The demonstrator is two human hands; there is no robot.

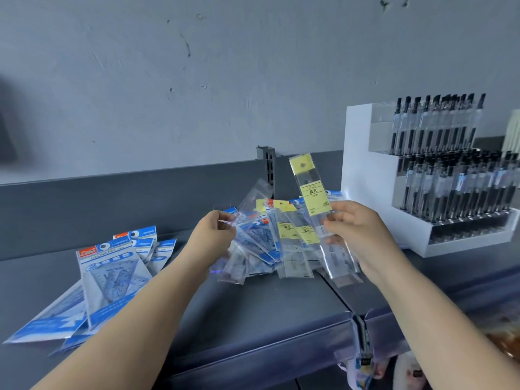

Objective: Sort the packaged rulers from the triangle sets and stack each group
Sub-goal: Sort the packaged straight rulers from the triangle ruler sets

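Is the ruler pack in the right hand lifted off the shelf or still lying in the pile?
Lifted. The right hand pinches the ruler pack mid-length, its yellow-tagged top tilted up above the mixed pile.

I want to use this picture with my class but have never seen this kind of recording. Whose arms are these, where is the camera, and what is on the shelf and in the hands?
There is no machine here: the two bare arms belong to a person wearing a wide-angle camera on the head, so you look forward and down as they do. The right hand pinches a packaged ruler in a clear sleeve with yellow labels, lifted and tilted. The left hand grips a clear packet at the edge of a mixed pile of rulers and blue triangle sets on the dark shelf. Further left lies a loose heap of triangle sets, apparently already sorted. On the right stands a white pen display.
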